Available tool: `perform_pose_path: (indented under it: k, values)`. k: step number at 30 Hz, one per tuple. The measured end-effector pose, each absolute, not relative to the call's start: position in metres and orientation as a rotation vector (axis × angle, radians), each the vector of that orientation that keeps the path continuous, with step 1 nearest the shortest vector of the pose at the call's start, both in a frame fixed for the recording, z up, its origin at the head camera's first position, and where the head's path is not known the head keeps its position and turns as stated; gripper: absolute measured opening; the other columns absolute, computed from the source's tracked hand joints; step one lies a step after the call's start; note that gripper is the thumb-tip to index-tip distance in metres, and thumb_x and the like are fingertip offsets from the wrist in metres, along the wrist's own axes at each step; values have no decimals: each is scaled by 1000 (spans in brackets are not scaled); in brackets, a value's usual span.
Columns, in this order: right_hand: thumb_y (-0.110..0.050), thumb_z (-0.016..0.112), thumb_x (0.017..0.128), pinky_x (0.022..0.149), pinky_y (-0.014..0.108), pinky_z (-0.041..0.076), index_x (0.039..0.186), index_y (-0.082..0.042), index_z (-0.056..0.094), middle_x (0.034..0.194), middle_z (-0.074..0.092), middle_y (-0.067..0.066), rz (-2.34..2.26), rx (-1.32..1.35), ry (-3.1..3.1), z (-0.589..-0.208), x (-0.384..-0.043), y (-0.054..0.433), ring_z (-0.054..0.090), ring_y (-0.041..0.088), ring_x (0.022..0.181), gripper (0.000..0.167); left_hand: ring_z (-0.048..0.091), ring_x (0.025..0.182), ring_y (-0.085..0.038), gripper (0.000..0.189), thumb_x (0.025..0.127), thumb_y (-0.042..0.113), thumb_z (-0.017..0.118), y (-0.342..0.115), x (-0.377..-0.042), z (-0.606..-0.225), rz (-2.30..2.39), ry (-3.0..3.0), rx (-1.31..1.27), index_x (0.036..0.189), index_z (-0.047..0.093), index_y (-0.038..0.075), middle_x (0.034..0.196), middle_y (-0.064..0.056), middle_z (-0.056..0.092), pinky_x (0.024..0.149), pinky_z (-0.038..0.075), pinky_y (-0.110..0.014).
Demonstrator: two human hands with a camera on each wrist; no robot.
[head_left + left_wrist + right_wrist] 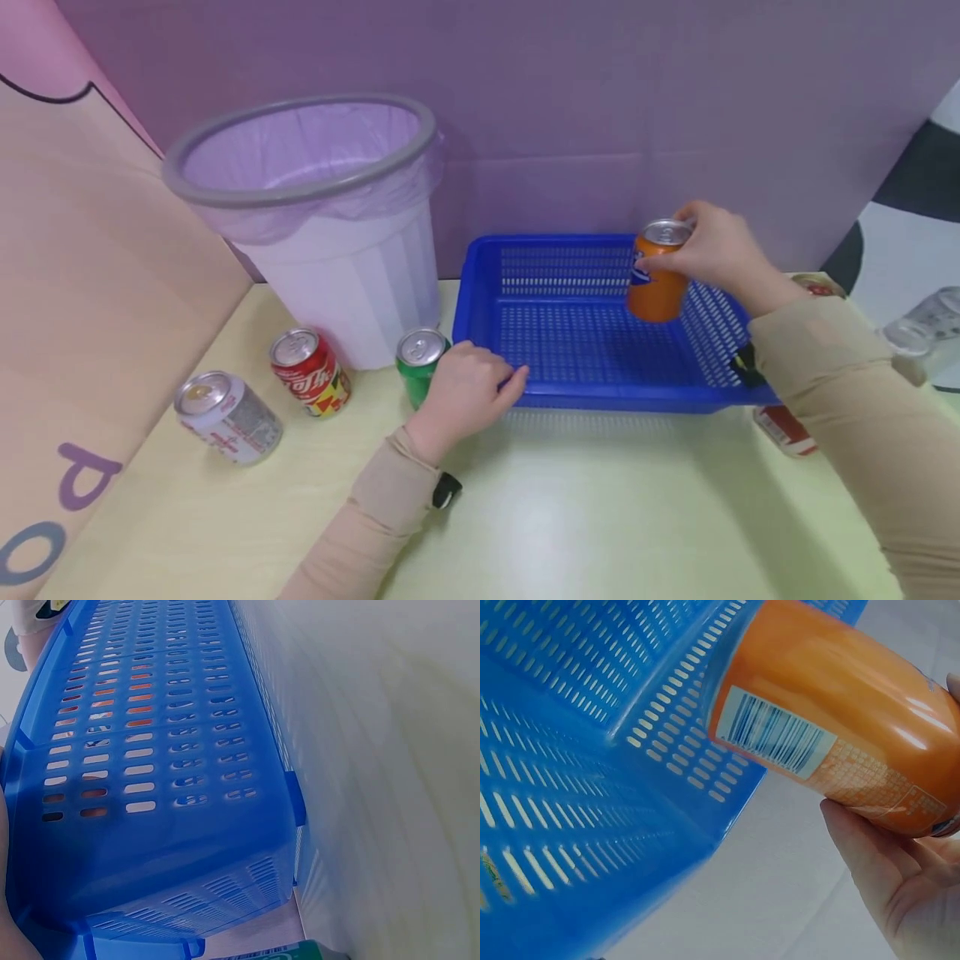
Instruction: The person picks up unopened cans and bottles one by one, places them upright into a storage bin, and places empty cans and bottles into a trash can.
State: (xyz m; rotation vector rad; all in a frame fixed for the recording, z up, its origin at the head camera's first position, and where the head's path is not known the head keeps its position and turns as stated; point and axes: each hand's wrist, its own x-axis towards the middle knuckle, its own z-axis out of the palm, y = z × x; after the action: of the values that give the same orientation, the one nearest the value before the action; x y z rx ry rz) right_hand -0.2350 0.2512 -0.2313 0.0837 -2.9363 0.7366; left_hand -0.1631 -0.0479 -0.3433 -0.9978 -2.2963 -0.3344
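An orange drink can (655, 292) is held upright by my right hand (712, 246), thumb and fingers round its upper part. It hangs over the right half of a blue plastic basket (480, 275). In the right wrist view, the can's barcode side (780, 735) faces the camera, near the basket's wall (682, 750). My left hand (468, 387) grips the basket's rim at the front left corner, its thumb over the edge. A green can (420, 354) stands just behind that hand, partly hidden by it. No other can shows inside the basket.
Left of the basket stands a white bin (360, 283) with a grey rim and plastic liner. A red can (311, 375) and a silver-white can (228, 421) stand before it. Right of the basket, my sleeve partly covers a red-and-white can (783, 429), another can (819, 286) and a clear bottle (926, 321).
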Motion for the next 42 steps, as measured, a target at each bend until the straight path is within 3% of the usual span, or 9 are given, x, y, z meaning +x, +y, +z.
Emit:
perform_pose_path:
  k: [42]
  values:
    - [-39, 78, 72, 78, 52, 46, 120, 13, 44, 110, 54, 36, 770, 57, -2967, -275, -251, 256, 54, 45, 94, 79, 35, 42, -8, 45, 88, 27, 55, -51, -161, -346, -320, -2272, -973, 45, 43, 18, 43, 8, 39, 50, 31, -25]
